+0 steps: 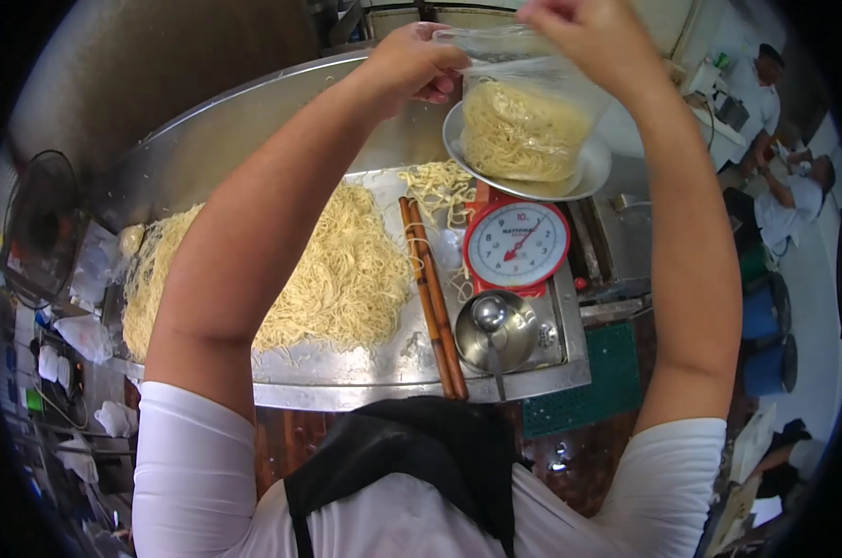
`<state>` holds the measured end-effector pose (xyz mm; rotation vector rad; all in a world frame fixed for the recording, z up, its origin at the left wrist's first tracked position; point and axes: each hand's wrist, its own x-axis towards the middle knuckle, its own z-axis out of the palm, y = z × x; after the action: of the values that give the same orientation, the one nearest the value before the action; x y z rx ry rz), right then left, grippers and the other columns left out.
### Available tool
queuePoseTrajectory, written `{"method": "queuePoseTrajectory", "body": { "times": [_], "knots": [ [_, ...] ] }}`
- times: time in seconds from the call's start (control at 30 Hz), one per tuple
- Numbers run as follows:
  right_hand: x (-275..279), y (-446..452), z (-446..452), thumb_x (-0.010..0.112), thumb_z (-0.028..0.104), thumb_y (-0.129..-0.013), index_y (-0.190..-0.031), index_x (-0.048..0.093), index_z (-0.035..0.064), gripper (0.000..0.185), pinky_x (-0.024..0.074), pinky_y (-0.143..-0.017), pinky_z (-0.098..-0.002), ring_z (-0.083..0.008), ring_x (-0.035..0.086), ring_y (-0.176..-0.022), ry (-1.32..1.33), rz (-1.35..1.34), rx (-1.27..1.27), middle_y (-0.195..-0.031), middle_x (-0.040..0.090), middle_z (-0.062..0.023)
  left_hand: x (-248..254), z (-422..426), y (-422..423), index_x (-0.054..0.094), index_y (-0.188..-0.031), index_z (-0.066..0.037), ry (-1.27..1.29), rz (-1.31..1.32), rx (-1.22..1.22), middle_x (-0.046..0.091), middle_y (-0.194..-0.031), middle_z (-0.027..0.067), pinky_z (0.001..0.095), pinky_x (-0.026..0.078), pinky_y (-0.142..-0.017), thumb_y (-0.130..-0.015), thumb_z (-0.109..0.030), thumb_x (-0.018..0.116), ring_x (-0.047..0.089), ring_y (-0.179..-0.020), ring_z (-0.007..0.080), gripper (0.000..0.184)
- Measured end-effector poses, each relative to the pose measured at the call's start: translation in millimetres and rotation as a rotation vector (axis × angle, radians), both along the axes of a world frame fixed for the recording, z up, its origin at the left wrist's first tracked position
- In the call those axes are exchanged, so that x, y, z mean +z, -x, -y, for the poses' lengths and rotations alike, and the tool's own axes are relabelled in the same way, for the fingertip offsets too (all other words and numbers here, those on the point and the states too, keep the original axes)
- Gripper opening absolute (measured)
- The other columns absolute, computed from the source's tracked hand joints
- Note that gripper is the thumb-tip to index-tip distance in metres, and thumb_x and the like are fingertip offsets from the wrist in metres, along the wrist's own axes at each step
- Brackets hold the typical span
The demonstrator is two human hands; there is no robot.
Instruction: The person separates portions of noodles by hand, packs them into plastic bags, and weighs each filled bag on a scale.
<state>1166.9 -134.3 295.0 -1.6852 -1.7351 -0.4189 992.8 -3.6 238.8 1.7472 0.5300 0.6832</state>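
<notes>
A clear plastic bag (579, 84) filled with yellow noodles (518, 130) sits in a shallow metal pan (596, 177) on top of a red dial scale (517, 244). My left hand (423, 63) is closed on the left side of the bag's mouth, fingers curled. At the bag's upper right, my right hand (579, 33) has its fingers drawn together at the rim; its fingertips are blurred and close to the top of the view. The scale's red needle lies across the white face.
A large heap of loose noodles (346, 270) covers the metal table (328, 379). Two brown sticks (432, 307) lie beside it. A metal bowl (523, 349) with a ladle (490, 316) stands before the scale. Two people (760, 93) are at the far right.
</notes>
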Motion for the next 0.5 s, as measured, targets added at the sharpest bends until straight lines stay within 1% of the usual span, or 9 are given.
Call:
{"method": "queuePoseTrajectory", "body": {
  "times": [0.03, 0.07, 0.13, 0.23, 0.3, 0.33, 0.43, 0.47, 0.5],
  "knots": [
    [-8, -8, -13, 0.069, 0.029, -0.079, -0.091, 0.068, 0.0057, 0.026, 0.0470, -0.061, -0.0241, -0.0094, 0.061, -0.068, 0.178, 0.011, 0.100, -0.072, 0.063, -0.0026, 2, 4, 0, 0.056, -0.111, -0.005, 0.005, 0.009, -0.065, 0.056, -0.069, 0.0002, 0.0226, 0.047, -0.049, -0.077, -0.014, 0.068, 0.052, -0.052, 0.0076, 0.037],
    [-13, -5, -16, 0.069, 0.027, -0.078, -0.089, 0.068, 0.0055, 0.024, 0.0482, -0.064, -0.0265, -0.0127, 0.063, -0.071, 0.407, 0.056, 0.017, -0.074, 0.064, -0.0045, 3, 9, 0, 0.051, -0.121, -0.002, 0.009, 0.017, -0.077, 0.057, -0.070, 0.0019, 0.0235, 0.047, -0.049, -0.075, -0.010, 0.065, 0.053, -0.052, 0.0090, 0.049],
    [-19, 4, -24, 0.068, 0.023, -0.077, -0.085, 0.069, 0.0051, 0.020, 0.0507, -0.068, -0.0313, -0.0191, 0.066, -0.076, 0.860, 0.151, -0.156, -0.080, 0.068, -0.0085, 2, 13, -1, 0.047, -0.127, -0.001, -0.101, 0.005, -0.063, 0.057, -0.070, 0.0029, 0.0243, 0.048, -0.049, -0.074, -0.010, 0.065, 0.053, -0.053, 0.0092, 0.056],
    [-47, -6, -32, 0.066, 0.019, -0.075, -0.088, 0.069, 0.0075, 0.017, 0.0510, -0.073, -0.0368, -0.0272, 0.067, -0.084, 0.723, 0.359, -0.221, -0.087, 0.069, -0.0122, 4, 15, 8, 0.044, -0.132, 0.000, -0.390, -0.116, -0.036, 0.057, -0.072, 0.0062, 0.0255, 0.048, -0.051, -0.072, -0.008, 0.063, 0.055, -0.054, 0.0111, 0.064],
    [-67, -10, -32, 0.066, 0.018, -0.074, -0.086, 0.069, 0.0080, 0.016, 0.0507, -0.074, -0.0387, -0.0293, 0.066, -0.085, 0.460, 0.373, -0.203, -0.091, 0.069, -0.0139, 0, 12, 12, 0.043, -0.132, 0.000, -0.664, -0.247, -0.004, 0.059, -0.073, 0.0088, 0.0272, 0.050, -0.054, -0.071, -0.009, 0.063, 0.057, -0.058, 0.0135, 0.065],
    [-73, -10, -32, 0.066, 0.017, -0.073, -0.086, 0.069, 0.0082, 0.016, 0.0506, -0.075, -0.0396, -0.0304, 0.065, -0.086, 0.332, 0.373, -0.193, -0.092, 0.068, -0.0148, -3, 14, 13, 0.046, -0.131, -0.002, -0.866, -0.382, 0.121, 0.063, -0.085, 0.0118, 0.0323, 0.052, -0.071, -0.071, -0.007, 0.062, 0.063, -0.075, 0.0206, 0.062],
    [-59, -3, -33, 0.066, 0.017, -0.073, -0.088, 0.068, 0.0079, 0.018, 0.0501, -0.077, -0.0411, -0.0319, 0.064, -0.088, 0.587, 0.384, -0.172, -0.092, 0.068, -0.0154, -14, 25, 14, 0.050, -0.129, -0.007, -1.656, -0.149, 0.426, 0.065, -0.099, 0.0111, 0.0372, 0.048, -0.086, -0.072, -0.002, 0.060, 0.062, -0.095, 0.0259, 0.058],
    [-62, -6, -35, 0.064, 0.016, -0.075, -0.090, 0.069, 0.0087, 0.018, 0.0501, -0.079, -0.0414, -0.0326, 0.064, -0.089, 0.465, 0.341, -0.165, -0.094, 0.068, -0.0152, -14, 26, 10, 0.060, -0.115, -0.009, -1.789, 0.040, 0.411, 0.064, -0.107, 0.0087, 0.0380, 0.045, -0.092, -0.073, 0.001, 0.056, 0.059, -0.103, 0.0268, 0.044],
    [-69, -14, -38, 0.063, 0.015, -0.076, -0.092, 0.069, 0.0095, 0.018, 0.0501, -0.080, -0.0417, -0.0334, 0.064, -0.090, 0.343, 0.297, -0.156, -0.095, 0.068, -0.0150, -9, 34, 9, 0.062, -0.110, -0.008, -1.743, 0.043, 0.273, 0.064, -0.106, 0.0086, 0.0378, 0.046, -0.091, -0.073, 0.001, 0.055, 0.060, -0.101, 0.0267, 0.039]
  ]
}}
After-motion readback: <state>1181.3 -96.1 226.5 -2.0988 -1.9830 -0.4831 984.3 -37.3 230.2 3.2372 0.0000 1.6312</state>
